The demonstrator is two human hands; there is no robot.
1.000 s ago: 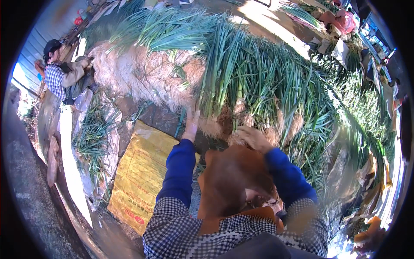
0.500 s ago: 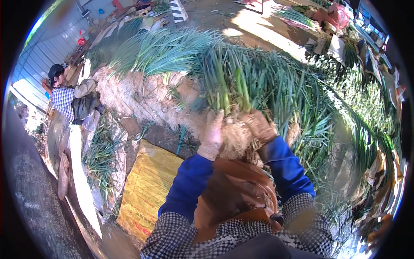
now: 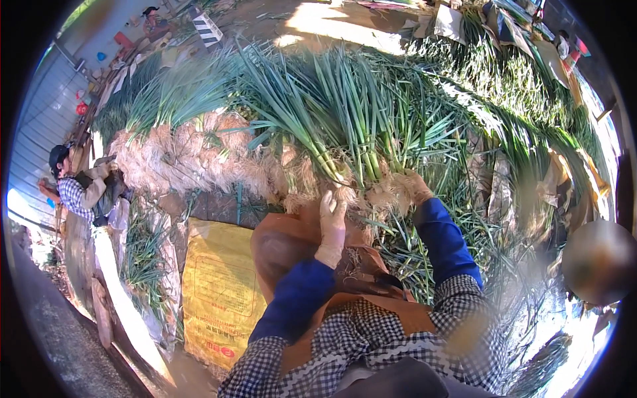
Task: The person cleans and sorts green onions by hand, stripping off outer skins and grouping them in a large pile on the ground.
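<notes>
A thick clump of leek-like plants (image 3: 365, 136) lies in front of me, its long green leaves pointing away and its tan, stringy roots toward me. My right hand (image 3: 416, 187) is closed at the root end of the clump, its fingers partly hidden by roots. Just below the neighbouring roots (image 3: 344, 194), my left hand (image 3: 332, 225) has its thumb and fingers apart, the tips close to them. I cannot tell whether those tips touch. Both hands look gloved or caked with soil, and blue sleeve covers (image 3: 446, 242) reach up my forearms.
A long row of similar plants (image 3: 192, 149) runs left, roots nearer. A yellow printed sack (image 3: 215, 292) lies beside my brown apron (image 3: 285, 252). At far left another person (image 3: 83, 189) sits by the row. Loose leaves (image 3: 458, 255) and more plants (image 3: 517, 99) spread to the right.
Both hands were gripping a bundle by its roots. Now the left hand has come off, and the right stays at the root end. The whole view has also shifted.
</notes>
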